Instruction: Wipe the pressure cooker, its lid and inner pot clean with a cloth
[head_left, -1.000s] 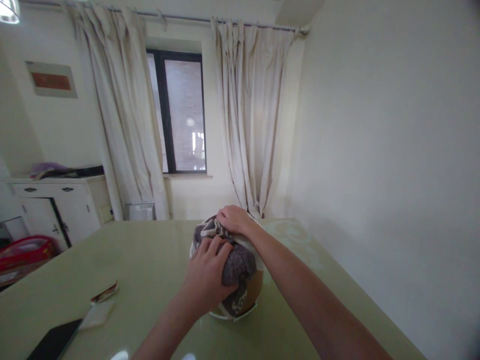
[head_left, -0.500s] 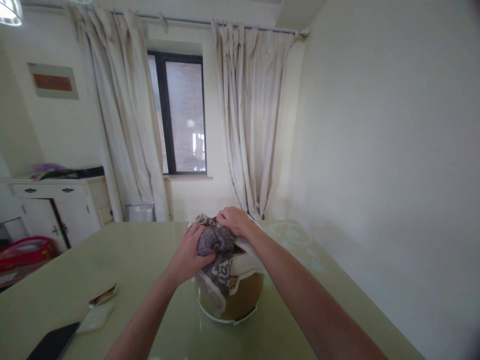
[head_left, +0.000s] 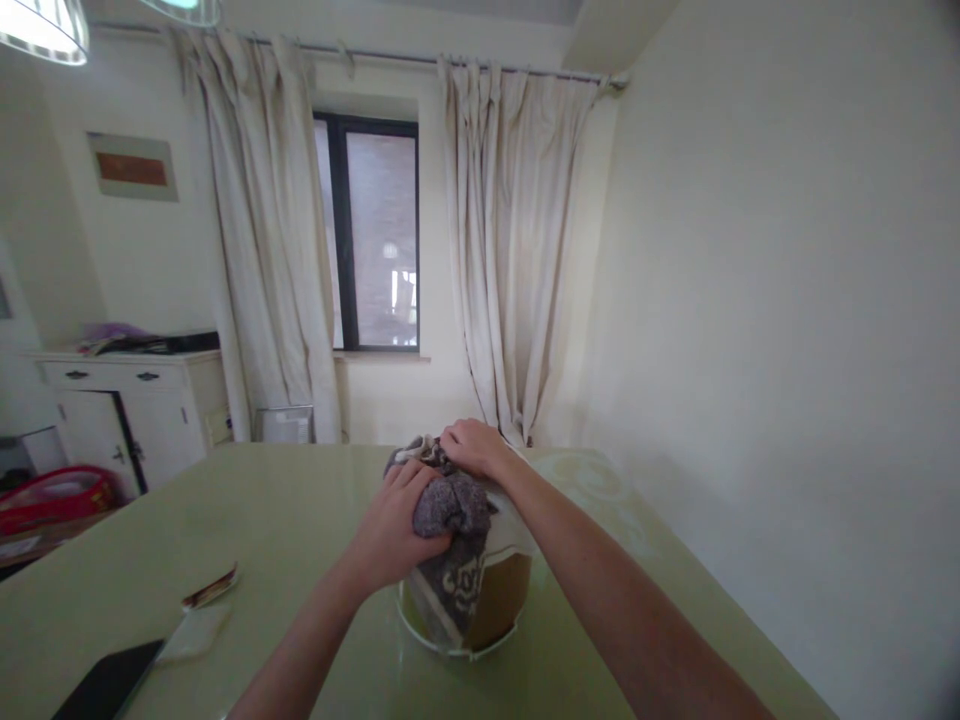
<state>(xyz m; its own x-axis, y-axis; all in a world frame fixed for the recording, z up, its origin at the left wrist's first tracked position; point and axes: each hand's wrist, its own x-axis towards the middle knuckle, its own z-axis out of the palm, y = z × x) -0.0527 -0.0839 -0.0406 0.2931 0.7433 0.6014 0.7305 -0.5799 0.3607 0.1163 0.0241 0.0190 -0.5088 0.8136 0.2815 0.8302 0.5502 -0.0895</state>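
Observation:
A grey cloth with a cream pattern (head_left: 452, 506) is bunched over the top of a round tan container (head_left: 504, 598) on the table. My left hand (head_left: 401, 525) is closed around the bunched grey part, thumb at the near side and fingers over the top. My right hand (head_left: 474, 447) lies farther back with its fingers curled down onto the cloth; the fingertips are partly hidden. One corner of the cloth hangs down the container's near side. White fabric (head_left: 510, 520) shows under my right forearm, along the container's upper edge. The inside of the container is hidden.
The glossy green table (head_left: 300, 560) carries a dark phone-like slab (head_left: 109, 680) and a small folded packet (head_left: 211, 588) at left. A white cabinet (head_left: 161, 410) and a red basket (head_left: 67, 495) stand beyond its left side. A wall runs along the right.
My left hand and the bunched grey cloth have shifted slightly right and nearer. The hanging corner now covers more of the container's front. My right hand stays nearly in place.

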